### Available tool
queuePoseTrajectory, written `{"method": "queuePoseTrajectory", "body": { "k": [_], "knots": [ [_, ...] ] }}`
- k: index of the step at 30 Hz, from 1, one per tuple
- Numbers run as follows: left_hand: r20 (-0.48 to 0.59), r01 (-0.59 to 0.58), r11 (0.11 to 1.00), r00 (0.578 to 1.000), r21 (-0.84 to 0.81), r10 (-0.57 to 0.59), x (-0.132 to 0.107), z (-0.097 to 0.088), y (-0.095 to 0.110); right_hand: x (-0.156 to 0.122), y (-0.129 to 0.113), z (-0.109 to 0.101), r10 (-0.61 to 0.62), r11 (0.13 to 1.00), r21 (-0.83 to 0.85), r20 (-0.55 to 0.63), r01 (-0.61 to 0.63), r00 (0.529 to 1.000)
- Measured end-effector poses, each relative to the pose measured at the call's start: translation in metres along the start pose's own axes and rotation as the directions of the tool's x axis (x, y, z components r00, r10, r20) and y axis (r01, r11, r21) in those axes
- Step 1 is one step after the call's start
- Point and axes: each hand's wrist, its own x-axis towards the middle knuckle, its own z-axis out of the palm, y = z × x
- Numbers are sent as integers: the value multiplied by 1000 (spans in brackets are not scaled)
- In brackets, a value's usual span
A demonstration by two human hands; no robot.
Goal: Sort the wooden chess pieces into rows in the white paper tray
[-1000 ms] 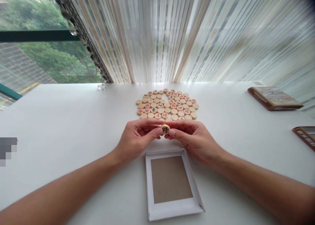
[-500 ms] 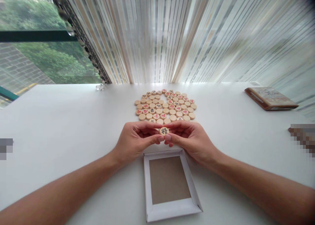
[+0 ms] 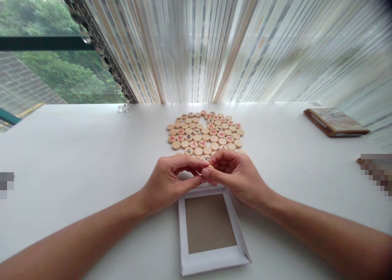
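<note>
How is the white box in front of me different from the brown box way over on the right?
The white box is open, showing its plain cardboard floor; the brown box shows a printed top. The white box lies right by the left hand and right hand; the brown box lies apart, far to the right. Both are flat rectangles on the white table.

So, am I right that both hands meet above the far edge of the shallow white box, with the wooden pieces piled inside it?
Not quite: in the head view the wooden pieces lie on the white table beyond the left hand and right hand, not inside the shallow white box. The hands do meet above its far edge.
</note>
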Motion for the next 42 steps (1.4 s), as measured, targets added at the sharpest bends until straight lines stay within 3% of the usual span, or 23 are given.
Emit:
{"method": "queuePoseTrajectory", "body": {
  "k": [4, 11, 20, 30, 42],
  "knots": [
    [13, 17, 999, 1000, -27, -17, 0, 0, 0, 0, -2, -1, 2, 999, -34, 14, -2, 1000],
    [-64, 82, 992, 994, -90, -88, -1, -1, -6, 1, -6, -1, -5, 1000, 0, 55, 5, 998],
    [-20, 70, 988, 997, -141, -74, 0, 0, -4, -1, -1, -1, 28, 999, -18, 18, -27, 999],
    [-58, 126, 981, 989, -149, -136, 0, -1, -5, -7, 3, 0, -137, 971, -192, 37, 141, 990],
    [10, 142, 970, 990, -197, -143, -2, -1, -3, -4, 2, 1, -14, 997, -71, 27, 16, 1000]
  ]
}}
